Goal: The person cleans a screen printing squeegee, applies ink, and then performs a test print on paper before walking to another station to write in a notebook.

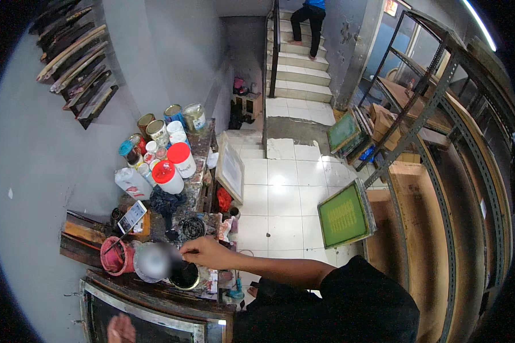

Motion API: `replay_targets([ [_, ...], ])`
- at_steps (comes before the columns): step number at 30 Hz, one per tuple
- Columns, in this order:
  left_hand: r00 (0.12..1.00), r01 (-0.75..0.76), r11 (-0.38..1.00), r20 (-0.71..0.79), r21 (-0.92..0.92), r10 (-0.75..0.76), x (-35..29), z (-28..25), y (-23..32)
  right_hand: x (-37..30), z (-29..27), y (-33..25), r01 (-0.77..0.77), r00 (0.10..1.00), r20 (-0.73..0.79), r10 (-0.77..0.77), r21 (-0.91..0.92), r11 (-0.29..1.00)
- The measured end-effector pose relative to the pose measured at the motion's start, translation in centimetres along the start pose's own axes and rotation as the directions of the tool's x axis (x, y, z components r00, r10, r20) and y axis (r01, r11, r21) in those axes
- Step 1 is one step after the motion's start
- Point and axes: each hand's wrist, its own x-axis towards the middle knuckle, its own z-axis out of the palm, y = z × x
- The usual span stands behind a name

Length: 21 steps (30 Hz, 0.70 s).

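Note:
My right hand [197, 252] reaches in from the right over the crowded workbench, its fingers closed in a pinch. What they hold, if anything, is hidden. Just below it stands an open can [185, 276] of dark paint. Beside the fingers, a pale round container [149, 262] is partly blurred. To its left is a pink-stained bucket [114, 255] with a stick in it. Low at the left, my left hand [121, 328] is raised in front of a framed screen [143, 306], fingers stretched out and holding nothing.
Red-lidded tubs [167, 176], paint cans [157, 130] and a phone [133, 215] crowd the bench. A green screen frame [345, 214] leans by metal shelving [435, 108] on the right. A person [309, 23] is on the stairs [297, 74]; squeegees [74, 51] hang on the left wall.

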Motion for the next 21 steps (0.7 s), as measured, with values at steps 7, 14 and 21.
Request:
replay_targets([
  [7, 0.984, 0.169, 0.963, 0.093, -0.210, -0.152, -5.2, 5.8, -6.0, -1.5, 1.1, 0.7, -0.008, 0.998, 0.057, 0.007, 0.010, 1.000],
  [14, 0.939, 0.302, 0.884, 0.272, -0.358, -0.210, -4.8, 12.6, -8.0, -2.5, 0.2, 0.0, -0.060, 0.996, 0.068, 0.061, -0.005, 0.998],
  [21, 0.882, 0.461, 0.802, 0.299, -0.380, -0.365, -6.5, 15.3, -9.4, -1.7, 0.4, 2.1, -0.072, 0.996, 0.061, 0.071, 0.016, 0.997],
])
